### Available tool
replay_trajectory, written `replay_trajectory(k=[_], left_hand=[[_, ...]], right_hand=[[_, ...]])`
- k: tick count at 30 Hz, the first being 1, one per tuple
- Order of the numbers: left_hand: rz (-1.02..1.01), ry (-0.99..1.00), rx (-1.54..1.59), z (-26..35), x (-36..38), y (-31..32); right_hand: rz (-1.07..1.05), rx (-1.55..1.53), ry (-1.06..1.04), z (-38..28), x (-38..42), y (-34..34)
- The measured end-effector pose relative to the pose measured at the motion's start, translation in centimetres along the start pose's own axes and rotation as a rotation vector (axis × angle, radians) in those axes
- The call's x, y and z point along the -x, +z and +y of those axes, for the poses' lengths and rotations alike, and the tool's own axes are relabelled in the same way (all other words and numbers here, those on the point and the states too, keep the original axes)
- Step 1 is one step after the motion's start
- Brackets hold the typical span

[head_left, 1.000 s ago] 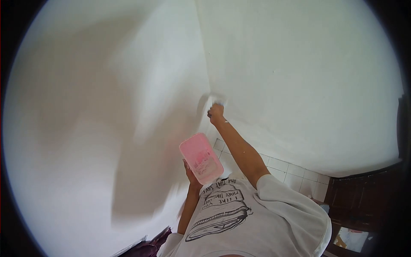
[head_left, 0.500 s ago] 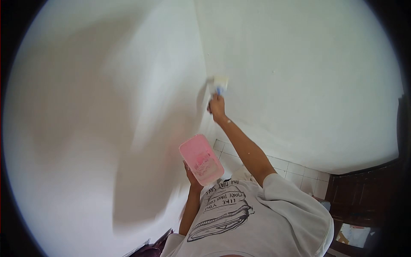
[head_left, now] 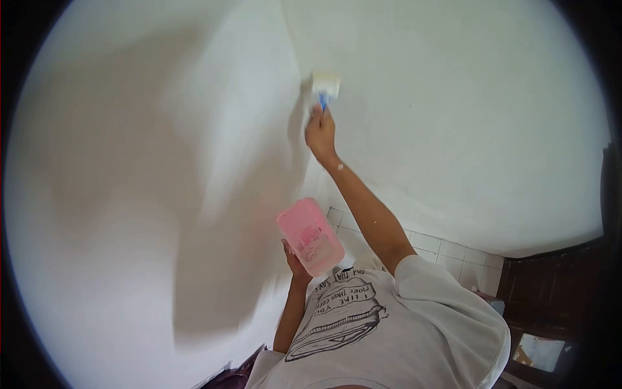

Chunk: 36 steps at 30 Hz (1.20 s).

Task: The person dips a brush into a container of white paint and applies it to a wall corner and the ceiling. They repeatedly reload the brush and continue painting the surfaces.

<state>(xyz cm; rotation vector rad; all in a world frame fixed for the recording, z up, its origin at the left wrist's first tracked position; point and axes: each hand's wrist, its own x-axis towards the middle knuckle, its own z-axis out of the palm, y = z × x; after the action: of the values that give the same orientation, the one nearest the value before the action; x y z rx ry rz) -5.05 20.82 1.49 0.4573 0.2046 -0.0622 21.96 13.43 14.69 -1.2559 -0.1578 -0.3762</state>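
My right hand (head_left: 321,134) grips the blue handle of a paintbrush (head_left: 325,85), its pale, wide bristles pointing up against the white wall (head_left: 421,142) just right of the room's corner. Lower down, my left hand (head_left: 295,260) holds a pink rectangular plastic container (head_left: 300,223) from beneath and the left side. White paint residue coats the lower inside of the container, and its open top faces me. Part of the left hand is hidden behind the container.
A second white wall (head_left: 129,246) stands close on the left, with my shadow across it. White tiles (head_left: 451,251) show below. At the lower right is dark wooden furniture (head_left: 538,285) with a white and brown sheet (head_left: 539,351). A dark purple item (head_left: 227,378) lies at the bottom.
My right hand has moved the paintbrush upward and slightly left along the wall near the corner. The pink container has shifted slightly right and up in view.
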Motion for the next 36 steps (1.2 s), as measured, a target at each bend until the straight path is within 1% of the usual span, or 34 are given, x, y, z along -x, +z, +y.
replay_trajectory(k=[2,3,4,5,7,8,9,10,11,13,14,15,16,18,20,21,22,24,25,26,27,28,29,30,31,32,33,34,36], left_hand=[[0.004,-0.008,-0.017,0.3,-0.3,-0.8],[0.019,-0.009,-0.025,0.2,-0.4,-1.1],[0.007,-0.008,-0.029,0.2,-0.5,-0.5],[0.018,-0.001,0.005,0.1,-0.3,0.2],[0.037,-0.003,0.031,0.2,-0.1,1.1],[0.020,-0.004,0.015,0.4,-0.2,1.4],[0.009,-0.007,0.003,0.4,0.0,1.7],[0.020,-0.015,0.004,0.4,0.3,1.8],[0.011,-0.017,0.013,0.5,0.1,1.8],[0.012,-0.019,0.023,0.7,-0.3,1.4],[0.024,0.055,0.015,0.5,-0.4,1.2],[0.041,0.126,0.005,0.2,0.0,1.0],[0.060,0.111,0.002,-0.3,0.4,0.8],[0.077,0.371,-0.368,-0.9,0.2,0.6],[0.068,0.372,-0.386,-0.8,0.4,0.8],[0.044,0.379,-0.389,-1.0,0.5,1.0],[0.063,0.367,-0.392,-1.3,0.5,0.8],[0.054,0.293,-0.262,-1.1,0.0,0.2],[0.057,0.290,-0.266,-1.0,-0.6,-0.2],[0.057,0.251,-0.184,-1.0,-1.0,-1.0],[0.059,0.211,-0.100,-1.1,-1.0,-1.3],[0.067,0.205,-0.100,-1.1,-0.8,-1.2],[0.078,0.159,-0.050,-0.9,-0.9,-0.7],[0.087,0.115,0.002,-0.9,-0.9,-0.4],[0.091,0.116,0.004,-1.1,-0.9,-0.5],[0.094,0.151,-0.070,-1.2,-0.8,-0.6],[0.093,0.188,-0.146,-1.1,-0.9,-0.6],[0.093,0.192,-0.148,-1.0,-0.9,-0.5],[0.104,0.242,-0.231,-1.1,-0.8,-0.7]], right_hand=[[0.196,0.332,-0.139,11.7,2.8,-2.4],[0.171,0.089,0.346,10.2,4.8,-3.7],[0.129,-0.167,0.820,7.3,5.3,-4.4],[0.130,-0.172,0.812,4.8,4.0,-4.2],[0.114,-0.354,0.481,-0.6,0.3,-3.3],[0.074,-0.613,0.466,-6.0,-2.0,-2.1],[0.032,-0.677,0.421,-11.7,-3.3,-0.8],[-0.007,-0.739,0.383,-15.9,-3.6,0.3],[-0.003,-0.737,0.386,-18.4,-2.8,0.9],[-0.139,-0.403,0.032,-20.6,-0.3,1.4],[-0.132,-0.399,0.047,-18.7,0.2,0.5],[-0.047,-0.339,0.142,-13.6,1.0,-1.5],[0.034,-0.286,0.241,-8.6,1.8,-3.5],[0.135,0.066,0.023,9.5,4.8,-9.2],[0.257,0.089,0.517,16.5,9.5,-12.9],[0.263,0.094,0.529,17.2,9.7,-13.3],[0.331,-0.021,0.774,17.3,9.4,-13.3],[0.351,0.026,0.764,16.5,7.7,-11.5],[0.302,0.172,0.623,12.6,5.2,-9.5],[0.305,0.009,0.539,7.7,3.1,-7.4],[0.201,-0.062,0.402,1.4,2.0,-6.1],[0.124,0.041,0.242,-2.9,1.2,-5.2],[0.045,0.140,0.076,-5.0,0.7,-4.9],[0.046,0.142,0.076,-4.2,0.0,-5.6],[0.107,0.271,-0.010,-2.4,-0.9,-7.0],[0.169,0.396,-0.100,-0.4,-1.0,-8.5],[0.181,0.461,-0.076,1.9,0.2,-10.4],[0.194,0.526,-0.048,5.4,2.1,-12.8],[0.262,0.896,0.009,16.6,7.0,-17.6]])
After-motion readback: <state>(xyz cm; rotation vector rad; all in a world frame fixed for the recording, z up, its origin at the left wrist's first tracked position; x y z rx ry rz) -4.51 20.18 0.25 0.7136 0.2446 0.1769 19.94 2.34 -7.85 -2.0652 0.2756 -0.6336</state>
